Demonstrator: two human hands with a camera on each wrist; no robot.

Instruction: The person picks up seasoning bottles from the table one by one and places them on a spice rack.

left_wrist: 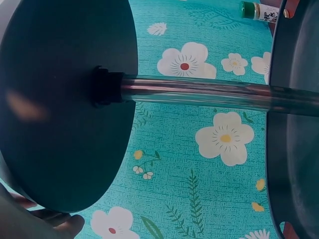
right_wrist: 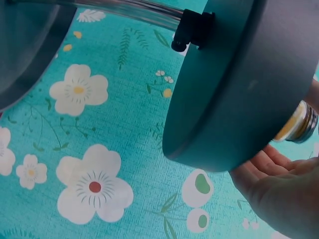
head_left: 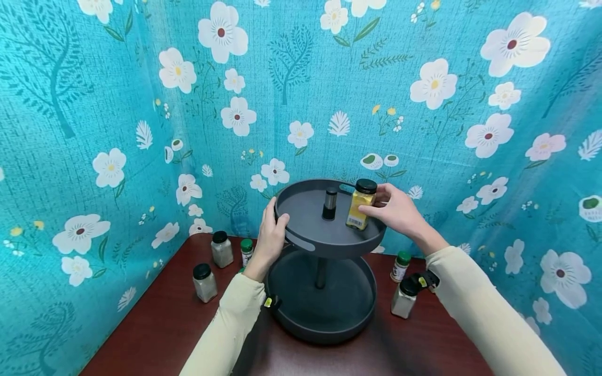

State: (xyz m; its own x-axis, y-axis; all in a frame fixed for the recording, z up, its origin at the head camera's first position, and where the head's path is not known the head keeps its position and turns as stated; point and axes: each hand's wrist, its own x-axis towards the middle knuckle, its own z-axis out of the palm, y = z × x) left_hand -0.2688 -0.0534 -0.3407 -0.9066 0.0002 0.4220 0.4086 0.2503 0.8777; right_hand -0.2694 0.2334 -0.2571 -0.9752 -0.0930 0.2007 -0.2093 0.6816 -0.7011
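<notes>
A dark grey two-tier round tray stand is in the middle of the head view, its upper tray [head_left: 301,214] above a lower tray [head_left: 324,308] on a central post [head_left: 331,200]. My left hand [head_left: 268,237] grips the upper tray's left rim, thumb on the near side. My right hand [head_left: 396,208] holds a square spice jar [head_left: 361,204] with yellow contents and a black lid, over the right part of the upper tray. In the right wrist view, the tray's side [right_wrist: 259,109] covers most of the jar [right_wrist: 299,124].
Left of the stand, two black-lidded jars [head_left: 222,250] and a green-capped bottle [head_left: 246,250] stand on the dark red table [head_left: 150,318]. On the right are another green-capped bottle [head_left: 400,266] and a black-lidded jar [head_left: 403,303]. Blue flowered cloth [head_left: 291,130] hangs behind.
</notes>
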